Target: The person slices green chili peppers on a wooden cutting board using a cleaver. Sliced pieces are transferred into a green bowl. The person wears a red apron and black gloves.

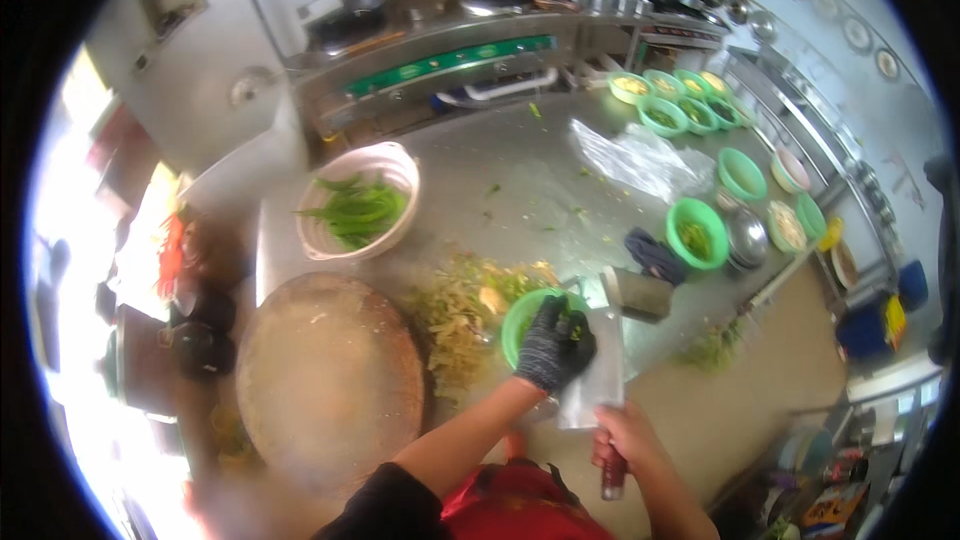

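My left hand (pixel 556 349), in a dark grey glove, is over a green plastic bowl (pixel 512 330) and against the cleaver's blade. Green bits show at its curled fingers; whether it grips anything is hidden. My right hand (pixel 626 431), bare, is closed around the dark red handle of a cleaver (pixel 596 375). The broad blade points away from me, beside the bowl's right side. To the left lies a thick round wooden chopping board (pixel 330 375). Between board and bowl spreads a heap of vegetable trimmings (pixel 457 315).
A pink basket (pixel 409 187) of long green peppers (pixel 360 210) stands beyond the board. On the steel table (pixel 480 157) are a metal block-like container (pixel 637 292), a dark cloth (pixel 652 255), clear plastic (pixel 637 157) and a green bowl (pixel 697 232). Several filled bowls (pixel 664 116) stand far right.
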